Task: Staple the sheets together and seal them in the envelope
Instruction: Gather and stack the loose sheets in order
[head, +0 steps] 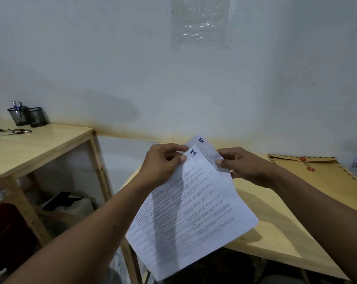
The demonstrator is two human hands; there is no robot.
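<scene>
Pale wall behind a wooden worktop (pixel 276 232); at frame centre the left hand (pixel 163 162) and right hand (pixel 239 167) pinch the sheets (pixel 190 212) by their top corners, fanned askew. Stapled misaligned, they could snag entering the envelope (pixel 321 177) at right.

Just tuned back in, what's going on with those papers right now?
A person holds printed sheets in the air above the table. The left hand pinches the sheet marked 1 in front; the right hand pinches the sheet marked 5 behind it. The two are fanned apart, not squared up. The brown envelope lies on the table to the right, untouched.
</scene>
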